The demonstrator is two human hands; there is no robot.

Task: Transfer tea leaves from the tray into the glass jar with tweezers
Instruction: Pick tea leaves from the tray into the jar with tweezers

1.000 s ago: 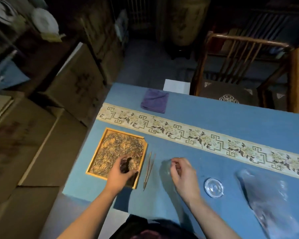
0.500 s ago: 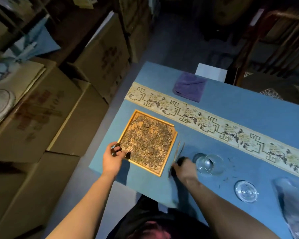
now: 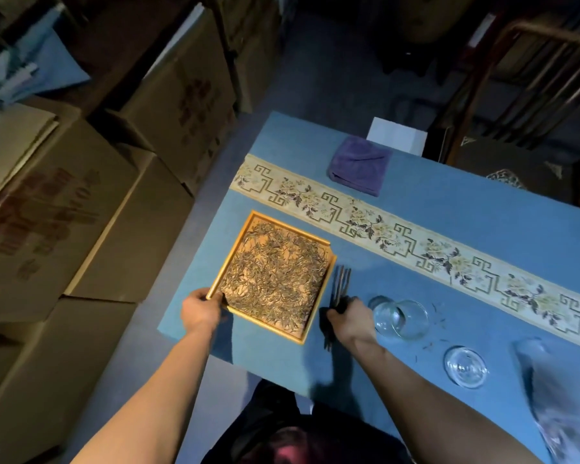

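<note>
A square wooden tray (image 3: 319, 296) heaped with dry tea leaves (image 3: 275, 279) lies on the blue tablecloth near its left end. My left hand (image 3: 200, 311) grips the tray's near-left corner. Just right of the tray, my right hand (image 3: 347, 313) closes on the lower end of the tweezers (image 3: 341, 284), whose blurred tips point away from me. An open glass jar (image 3: 400, 318) stands immediately right of that hand. Its round glass lid (image 3: 465, 366) lies further right on the cloth.
A patterned cream runner (image 3: 416, 242) crosses the table (image 3: 466, 212) diagonally. A folded purple cloth (image 3: 359, 165) sits at the far side, a clear plastic bag (image 3: 559, 403) at the right edge. A few stray leaves (image 3: 432, 343) lie near the jar. Cardboard boxes (image 3: 81, 212) stand left, a wooden chair (image 3: 523, 78) beyond.
My left hand went from the leaves to the tray's near-left corner. My right hand left the jar and closed on the tweezers. The view swung left and down.
</note>
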